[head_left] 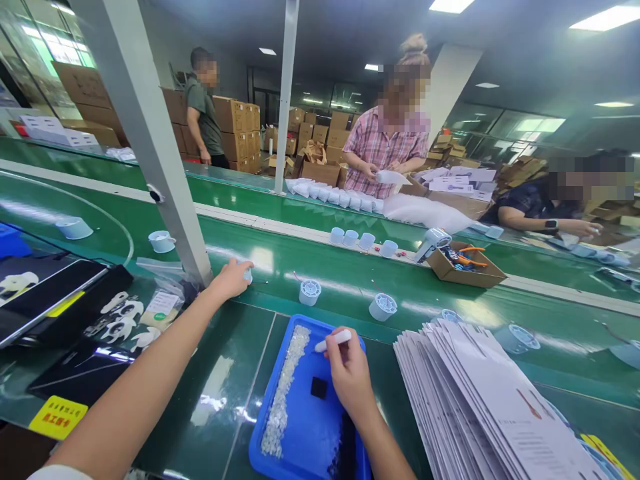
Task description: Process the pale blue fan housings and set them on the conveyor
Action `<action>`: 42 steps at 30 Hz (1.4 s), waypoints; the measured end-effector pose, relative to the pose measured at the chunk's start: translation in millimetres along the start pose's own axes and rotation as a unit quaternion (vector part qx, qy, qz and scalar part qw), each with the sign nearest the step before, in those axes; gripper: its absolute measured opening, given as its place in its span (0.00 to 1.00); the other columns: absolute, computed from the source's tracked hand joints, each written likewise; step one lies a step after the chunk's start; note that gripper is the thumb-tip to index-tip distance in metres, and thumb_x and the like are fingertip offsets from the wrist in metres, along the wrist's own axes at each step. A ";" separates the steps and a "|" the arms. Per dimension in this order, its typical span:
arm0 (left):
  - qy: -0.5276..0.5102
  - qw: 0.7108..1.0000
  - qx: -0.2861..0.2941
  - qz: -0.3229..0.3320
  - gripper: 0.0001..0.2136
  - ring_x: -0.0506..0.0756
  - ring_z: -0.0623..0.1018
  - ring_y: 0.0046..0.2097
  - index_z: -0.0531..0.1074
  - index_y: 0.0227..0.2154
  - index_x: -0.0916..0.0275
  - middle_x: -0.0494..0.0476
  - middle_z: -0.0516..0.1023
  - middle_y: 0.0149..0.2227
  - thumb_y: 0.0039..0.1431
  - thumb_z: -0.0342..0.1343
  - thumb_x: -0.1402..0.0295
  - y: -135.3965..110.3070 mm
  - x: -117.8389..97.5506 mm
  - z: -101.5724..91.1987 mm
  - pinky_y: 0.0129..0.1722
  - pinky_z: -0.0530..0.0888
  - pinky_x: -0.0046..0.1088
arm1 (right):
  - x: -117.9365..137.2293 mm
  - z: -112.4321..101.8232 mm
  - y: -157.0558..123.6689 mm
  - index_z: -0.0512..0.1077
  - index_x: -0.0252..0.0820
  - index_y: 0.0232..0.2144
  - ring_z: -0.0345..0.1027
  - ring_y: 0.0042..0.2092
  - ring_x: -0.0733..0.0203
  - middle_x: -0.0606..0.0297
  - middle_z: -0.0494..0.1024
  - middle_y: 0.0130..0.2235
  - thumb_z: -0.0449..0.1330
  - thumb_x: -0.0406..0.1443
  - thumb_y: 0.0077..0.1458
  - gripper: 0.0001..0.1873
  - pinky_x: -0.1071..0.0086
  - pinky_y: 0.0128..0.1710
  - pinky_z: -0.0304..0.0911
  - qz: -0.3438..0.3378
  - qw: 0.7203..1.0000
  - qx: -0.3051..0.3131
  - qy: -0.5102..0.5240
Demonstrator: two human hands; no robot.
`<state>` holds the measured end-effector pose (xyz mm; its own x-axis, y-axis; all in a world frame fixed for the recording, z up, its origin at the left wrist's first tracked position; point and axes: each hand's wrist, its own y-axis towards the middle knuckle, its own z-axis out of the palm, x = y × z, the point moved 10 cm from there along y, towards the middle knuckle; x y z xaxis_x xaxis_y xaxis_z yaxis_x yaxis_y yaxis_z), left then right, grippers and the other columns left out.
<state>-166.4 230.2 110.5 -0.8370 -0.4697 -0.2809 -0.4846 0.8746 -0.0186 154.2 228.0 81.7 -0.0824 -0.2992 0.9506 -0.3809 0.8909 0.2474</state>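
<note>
The right hand point(351, 373) hangs over the blue tray point(280, 460), fingers pinched shut on a small white stick point(333, 341) near the tray's far edge. A strip of pale beads point(283, 393) runs along the tray's left side, with a small black square point(319, 387) near its middle. The left hand point(231, 278) reaches out to the near edge of the green conveyor belt point(350, 283), fingers curled around a small light-blue part point(247, 274). A white round part point(309, 292) stands just beyond. Fanned paper sheets point(480, 393) lie right of the tray.
</note>
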 end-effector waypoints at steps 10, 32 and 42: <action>-0.267 0.946 -0.171 0.064 0.19 0.61 0.75 0.43 0.70 0.50 0.52 0.56 0.70 0.51 0.55 0.59 0.59 -99.3 -58.4 -85.8 0.39 0.73 0.34 | 5.8 -48.1 -34.2 0.65 0.44 0.38 0.63 0.30 0.62 0.69 0.67 0.29 0.49 0.46 0.66 0.13 0.69 0.32 0.60 0.002 0.993 -0.067 -0.093; -0.779 0.623 0.035 -0.057 0.10 0.55 0.78 0.42 0.71 0.39 0.60 0.55 0.78 0.41 0.57 0.64 0.66 -130.0 -47.6 20.3 0.41 0.75 0.30 | 11.3 -46.4 -60.4 0.67 0.44 0.39 0.68 0.31 0.60 0.65 0.73 0.32 0.51 0.42 0.65 0.10 0.69 0.30 0.62 -0.052 0.975 -0.054 -0.207; -0.826 0.548 0.092 -0.088 0.08 0.53 0.74 0.37 0.77 0.31 0.64 0.55 0.76 0.34 0.51 0.67 0.66 -138.1 -87.1 52.9 0.38 0.73 0.28 | 38.7 -23.3 -55.9 0.69 0.44 0.41 0.74 0.37 0.58 0.62 0.74 0.38 0.56 0.40 0.63 0.07 0.66 0.36 0.72 -0.052 0.992 -0.056 -0.102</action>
<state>-13.1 156.7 86.9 0.6666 0.0683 -0.7423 -0.3588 0.9022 -0.2392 193.8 174.6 109.0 -0.2367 -0.4433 0.8645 -0.2939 0.8808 0.3712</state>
